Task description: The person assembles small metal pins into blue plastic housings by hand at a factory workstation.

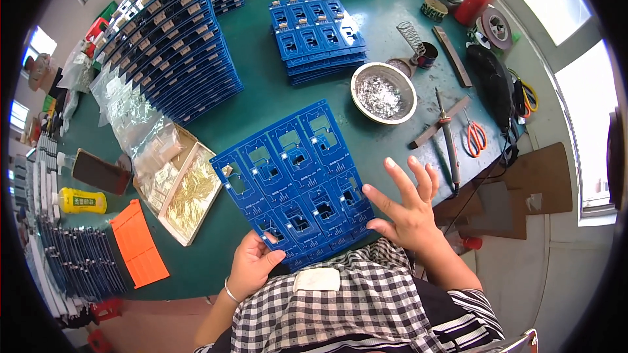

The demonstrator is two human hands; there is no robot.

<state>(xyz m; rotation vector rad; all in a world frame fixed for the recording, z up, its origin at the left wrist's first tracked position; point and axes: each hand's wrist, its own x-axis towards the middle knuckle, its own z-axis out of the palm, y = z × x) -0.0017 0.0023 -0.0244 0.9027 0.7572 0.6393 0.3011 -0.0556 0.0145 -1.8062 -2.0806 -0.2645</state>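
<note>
A blue circuit board panel [304,173], with rows of cut-out openings, tilts in front of me over the table's near edge. My left hand [255,265] grips its lower left corner, thumb on top and fingers underneath. One small pale connector [227,170] sits at the panel's upper left edge. Beneath the lower edge more blue board shows, but I cannot tell how many layers there are. My right hand [413,214] is beside the panel's right edge, fingers spread and holding nothing; whether its fingertips touch the edge I cannot tell.
An open box [193,193] of small metal pins and pale connectors lies to the left. Stacked blue boards [176,46] rise behind it, with another stack [317,39] at the back. On the right are a bowl of metal bits [384,93], a soldering iron [450,140] and orange-handled scissors [475,138].
</note>
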